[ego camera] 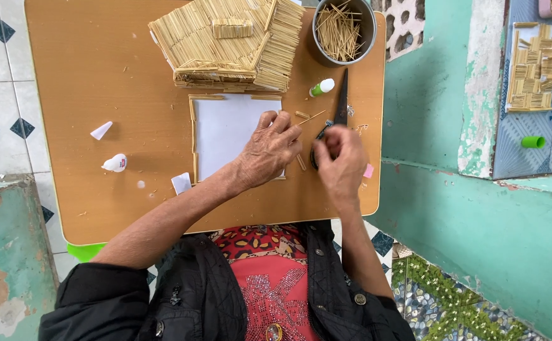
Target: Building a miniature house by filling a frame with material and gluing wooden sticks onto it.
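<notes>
Toothpick [312, 117], a single thin stick, was pinched at the fingertips of the left hand [268, 150], which rested on the right edge of the white card [225, 129]; its long axis ran up and to the right, toward the black scissors [338, 110]. The right hand [339, 161] was closed over the scissors' handles, just beside the left and equally near the stick. One stick-built house [231, 41], one tin [345, 28] of sticks and two glue bottles [322, 87] [115, 163] were counted on the wooden table [99, 69].

White sheet [225, 129] on orange-brown table [93, 82].
</notes>
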